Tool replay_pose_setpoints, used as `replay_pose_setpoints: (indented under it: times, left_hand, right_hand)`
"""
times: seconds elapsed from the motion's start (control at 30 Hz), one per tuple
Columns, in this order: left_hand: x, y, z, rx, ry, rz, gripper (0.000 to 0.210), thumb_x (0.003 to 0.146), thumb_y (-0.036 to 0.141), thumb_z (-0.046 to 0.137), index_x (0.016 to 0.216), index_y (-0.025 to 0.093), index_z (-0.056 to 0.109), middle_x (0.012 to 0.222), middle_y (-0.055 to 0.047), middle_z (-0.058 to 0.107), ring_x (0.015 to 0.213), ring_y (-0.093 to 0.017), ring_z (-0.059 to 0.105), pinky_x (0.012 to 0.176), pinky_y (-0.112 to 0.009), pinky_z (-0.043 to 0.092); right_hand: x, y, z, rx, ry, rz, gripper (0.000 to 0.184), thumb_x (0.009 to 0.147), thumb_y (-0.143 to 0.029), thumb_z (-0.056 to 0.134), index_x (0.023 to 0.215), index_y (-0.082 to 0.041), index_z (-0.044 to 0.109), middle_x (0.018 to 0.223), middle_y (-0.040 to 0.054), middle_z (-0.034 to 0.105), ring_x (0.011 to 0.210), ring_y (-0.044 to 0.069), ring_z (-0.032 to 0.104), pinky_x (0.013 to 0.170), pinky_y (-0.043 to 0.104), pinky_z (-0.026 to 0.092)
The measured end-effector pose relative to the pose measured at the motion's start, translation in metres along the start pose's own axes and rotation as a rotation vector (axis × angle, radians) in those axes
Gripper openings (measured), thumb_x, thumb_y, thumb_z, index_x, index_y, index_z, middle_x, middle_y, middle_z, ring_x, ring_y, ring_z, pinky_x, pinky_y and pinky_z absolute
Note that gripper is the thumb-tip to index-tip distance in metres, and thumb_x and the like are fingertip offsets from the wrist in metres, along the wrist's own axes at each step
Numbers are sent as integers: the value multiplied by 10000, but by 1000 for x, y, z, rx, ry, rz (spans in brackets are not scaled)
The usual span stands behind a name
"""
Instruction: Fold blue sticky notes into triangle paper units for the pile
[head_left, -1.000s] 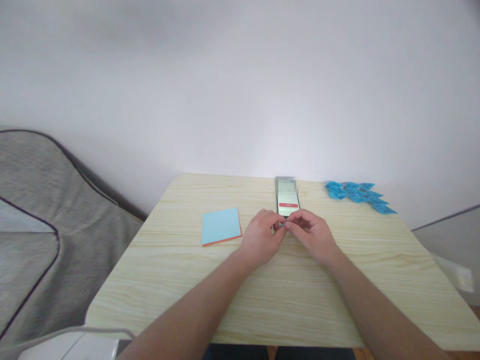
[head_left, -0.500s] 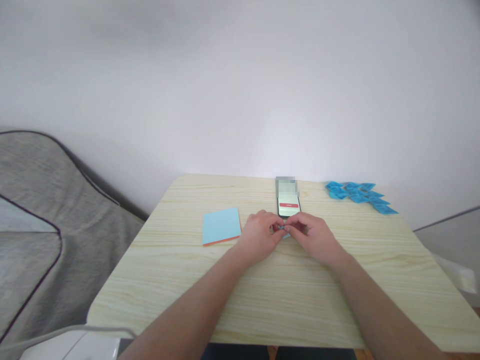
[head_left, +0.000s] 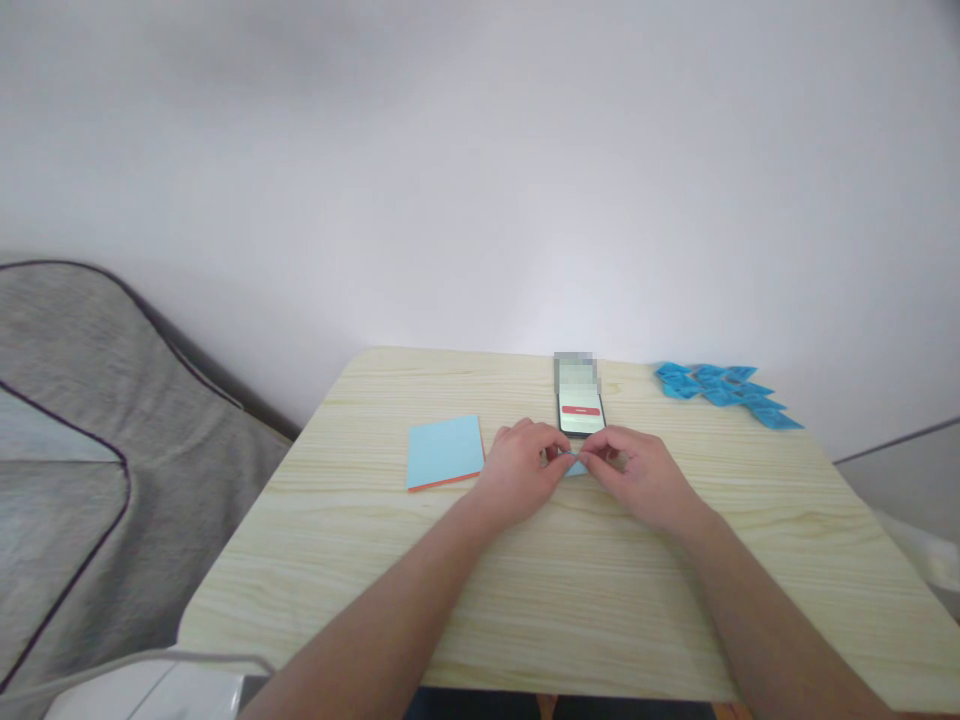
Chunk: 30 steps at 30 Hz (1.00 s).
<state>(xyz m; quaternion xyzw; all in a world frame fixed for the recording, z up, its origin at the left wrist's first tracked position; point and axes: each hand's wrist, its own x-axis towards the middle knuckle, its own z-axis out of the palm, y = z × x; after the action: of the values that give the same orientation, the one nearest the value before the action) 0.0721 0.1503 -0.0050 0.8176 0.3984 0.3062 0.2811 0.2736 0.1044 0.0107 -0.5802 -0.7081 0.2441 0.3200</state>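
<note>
Between my two hands, just in front of the phone, is a small light blue piece of paper [head_left: 576,468], mostly covered by fingers. My left hand [head_left: 525,462] pinches its left side between thumb and forefinger. From the other side my right hand [head_left: 634,470] pinches it too, the fingertips close to those of the left. How the paper is folded cannot be made out. Left of my hands lies a square stack of paper [head_left: 446,452], light blue on top with an orange-red edge showing below.
A phone [head_left: 580,400] with a lit screen lies behind my hands. Several folded blue paper pieces [head_left: 720,388] are grouped at the table's back right. The wooden table [head_left: 360,560] meets a white wall [head_left: 480,200]. Grey fabric [head_left: 172,480] and a cable [head_left: 187,656] are at left.
My fingertips have drawn slightly apart, the right hand shifting a little right. More of the light blue paper shows beneath them. The view has moved slightly.
</note>
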Motion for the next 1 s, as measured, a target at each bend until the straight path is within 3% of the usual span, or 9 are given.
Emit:
replay_pose_setpoints:
  times: [0.13, 0.47, 0.63, 1.0]
  left_hand:
    - [0, 2, -1, 40, 15, -2, 55, 895, 282, 662, 891, 250, 708, 840, -5, 730, 905, -219, 609, 842, -387, 411]
    - [-3, 9, -3, 112, 23, 56, 97, 800, 181, 678, 870, 246, 692, 847, -15, 688, 911, -225, 584, 815, -379, 414]
    - [-2, 8, -5, 100, 6, 91, 213, 777, 171, 698, 954, 283, 737, 899, -26, 676, 945, -236, 578, 857, -387, 449]
    - [1, 2, -7, 84, -26, 126, 109, 855, 228, 707, 924, 290, 764, 935, -30, 726, 954, -233, 604, 873, -390, 480]
  right_hand:
    - [-1, -2, -3, -71, 7, -78, 43, 867, -258, 655, 883, -249, 694, 840, 7, 696, 766, 182, 629, 720, 324, 482]
    - [-1, -5, -1, -116, -13, -192, 126, 761, -118, 625, 785, -240, 648, 814, 7, 630, 747, 172, 586, 691, 302, 460]
    - [-1, -5, -3, -135, -30, -191, 133, 757, -108, 614, 782, -238, 624, 834, 2, 638, 763, 171, 593, 719, 304, 459]
    - [-2, -5, -2, -187, 0, -141, 61, 786, -185, 647, 792, -238, 618, 797, 0, 638, 730, 173, 583, 692, 304, 450]
